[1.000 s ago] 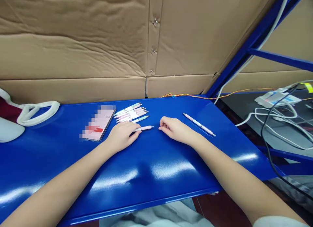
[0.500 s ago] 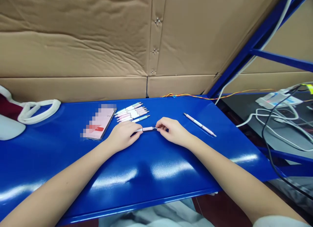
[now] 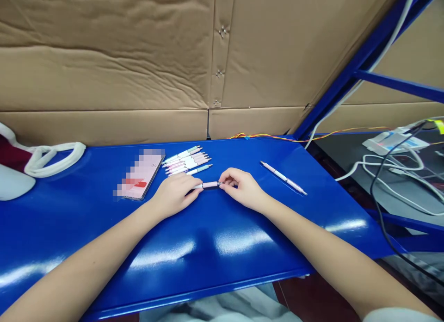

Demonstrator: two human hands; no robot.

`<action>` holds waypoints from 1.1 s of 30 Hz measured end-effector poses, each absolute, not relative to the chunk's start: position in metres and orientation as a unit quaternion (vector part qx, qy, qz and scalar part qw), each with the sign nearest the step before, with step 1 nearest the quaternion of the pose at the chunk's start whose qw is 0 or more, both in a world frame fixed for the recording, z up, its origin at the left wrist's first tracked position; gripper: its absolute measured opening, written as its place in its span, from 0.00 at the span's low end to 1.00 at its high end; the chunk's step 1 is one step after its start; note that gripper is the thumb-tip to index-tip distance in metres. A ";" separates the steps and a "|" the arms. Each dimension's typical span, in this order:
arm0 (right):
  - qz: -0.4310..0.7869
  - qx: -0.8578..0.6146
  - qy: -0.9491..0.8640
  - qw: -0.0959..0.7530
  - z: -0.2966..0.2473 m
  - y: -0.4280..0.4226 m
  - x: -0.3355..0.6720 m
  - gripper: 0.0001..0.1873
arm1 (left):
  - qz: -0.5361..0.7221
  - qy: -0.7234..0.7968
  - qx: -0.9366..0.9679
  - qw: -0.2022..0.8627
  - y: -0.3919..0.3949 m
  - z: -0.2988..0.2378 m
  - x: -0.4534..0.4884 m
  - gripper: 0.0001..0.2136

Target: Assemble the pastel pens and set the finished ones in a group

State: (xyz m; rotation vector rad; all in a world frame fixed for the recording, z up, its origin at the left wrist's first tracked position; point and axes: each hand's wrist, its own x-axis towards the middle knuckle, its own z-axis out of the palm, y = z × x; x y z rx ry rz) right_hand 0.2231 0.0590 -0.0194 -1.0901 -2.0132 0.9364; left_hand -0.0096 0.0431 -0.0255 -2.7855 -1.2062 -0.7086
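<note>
We look down on a blue tabletop point(image 3: 222, 248), with a cardboard wall point(image 3: 104, 67) at twelve o'clock and cables point(image 3: 391, 164) at three o'clock. A white-strapped bag point(image 3: 41, 153) sits at the tabletop's nine o'clock end. Our left hand point(image 3: 173, 195) and right hand point(image 3: 241, 188) meet at the centre, each grip closed on one end of a pink pen point(image 3: 208, 185), which lies level just above the tabletop. From the hands, a phone point(image 3: 140, 174) lies at ten o'clock, a row of pens point(image 3: 185, 161) at eleven, and a single pen point(image 3: 283, 177) at two, well apart.
</note>
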 end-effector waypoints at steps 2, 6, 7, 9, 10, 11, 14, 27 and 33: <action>0.380 -0.426 -0.752 0.329 -0.020 0.059 0.222 0.02 | -0.234 -0.388 -0.891 0.015 0.043 -0.025 -0.010 0.11; 0.323 -0.430 -0.781 0.317 -0.019 0.060 0.222 0.07 | -0.233 -0.390 -0.891 0.018 0.042 -0.025 -0.009 0.11; 0.297 -0.425 -0.796 0.313 -0.018 0.060 0.222 0.09 | -0.232 -0.389 -0.891 0.018 0.042 -0.025 -0.009 0.11; 0.256 -0.407 -0.821 0.306 -0.016 0.060 0.224 0.10 | -0.232 -0.387 -0.892 0.018 0.041 -0.024 -0.008 0.11; 0.243 -0.395 -0.831 0.306 -0.015 0.060 0.225 0.08 | -0.232 -0.387 -0.893 0.018 0.041 -0.024 -0.008 0.11; 0.232 -0.383 -0.839 0.308 -0.014 0.060 0.226 0.07 | -0.231 -0.386 -0.893 0.017 0.041 -0.023 -0.008 0.11; 0.199 -0.355 -0.859 0.309 -0.012 0.061 0.228 0.08 | -0.230 -0.384 -0.894 0.019 0.041 -0.023 -0.008 0.11; 0.173 -0.354 -0.892 0.221 -0.014 0.062 0.229 0.10 | -0.227 -0.384 -0.895 0.014 0.040 -0.022 -0.008 0.11; 0.166 -0.343 -0.893 0.238 -0.014 0.062 0.231 0.05 | -0.227 -0.384 -0.895 0.015 0.041 -0.023 -0.008 0.12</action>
